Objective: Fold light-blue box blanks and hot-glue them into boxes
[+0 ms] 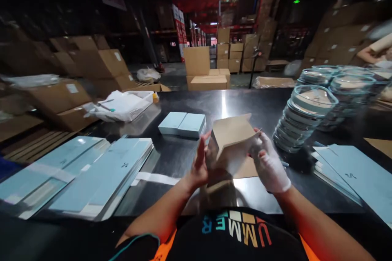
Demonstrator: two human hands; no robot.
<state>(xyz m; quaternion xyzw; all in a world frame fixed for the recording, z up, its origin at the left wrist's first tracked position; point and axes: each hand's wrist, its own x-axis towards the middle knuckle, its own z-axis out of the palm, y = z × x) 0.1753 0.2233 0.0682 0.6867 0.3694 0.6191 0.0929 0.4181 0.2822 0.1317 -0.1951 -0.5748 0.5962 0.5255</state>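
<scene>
A folded piece of brown cardboard is raised above the black table in front of me, its panels bent at an angle. My left hand, bare, is beside its left side with the fingers stretched upward; whether the palm touches it I cannot tell. A white glove covers my right hand, which pinches the right edge of the cardboard between thumb and fingers. More brown cardboard lies flat under it on the table. Two small light-blue boxes sit side by side just beyond my left hand.
Stacks of flat light-blue box sheets lie left and right. Piled clear round containers stand at the right. A white tray with plastic is at the back left. Cartons stand beyond the table; a person's arm shows far right.
</scene>
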